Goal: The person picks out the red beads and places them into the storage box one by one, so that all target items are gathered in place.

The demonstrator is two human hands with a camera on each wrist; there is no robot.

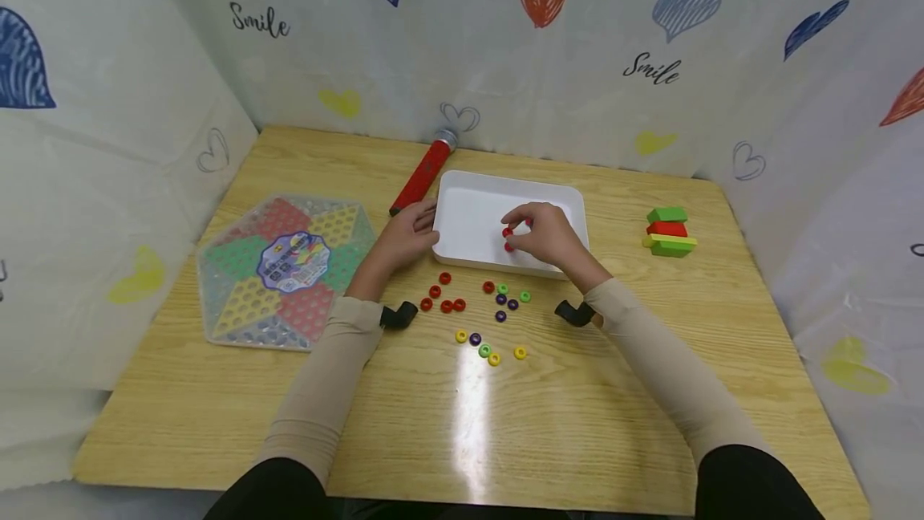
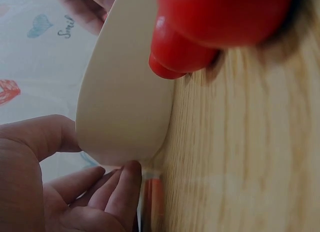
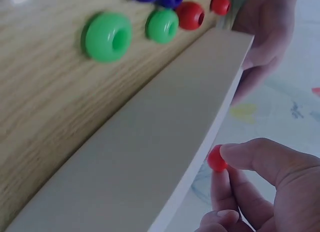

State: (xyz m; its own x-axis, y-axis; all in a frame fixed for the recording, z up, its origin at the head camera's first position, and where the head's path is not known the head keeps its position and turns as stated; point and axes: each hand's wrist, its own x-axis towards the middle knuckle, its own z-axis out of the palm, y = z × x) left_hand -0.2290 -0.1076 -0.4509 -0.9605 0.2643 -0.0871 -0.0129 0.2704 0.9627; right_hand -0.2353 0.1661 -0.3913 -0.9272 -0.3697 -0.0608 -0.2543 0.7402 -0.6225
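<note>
My right hand is over the white tray, pinching a red bead between thumb and fingertips. More red shows around these fingers in the head view, including a red bead partly hidden by the hand. At the tray's left end, my left hand holds the edge, with the thumb at the rim and the other fingers along the outer wall. Several red beads lie on the table in front of the tray. Near them are a green bead, purple beads and yellow beads.
A flat hexagonal board with coloured triangles lies left of the tray. Behind the left hand rests a red microphone-shaped object. A small stack of coloured blocks stands to the right on the wooden table. Heart-printed sheeting encloses the back and sides.
</note>
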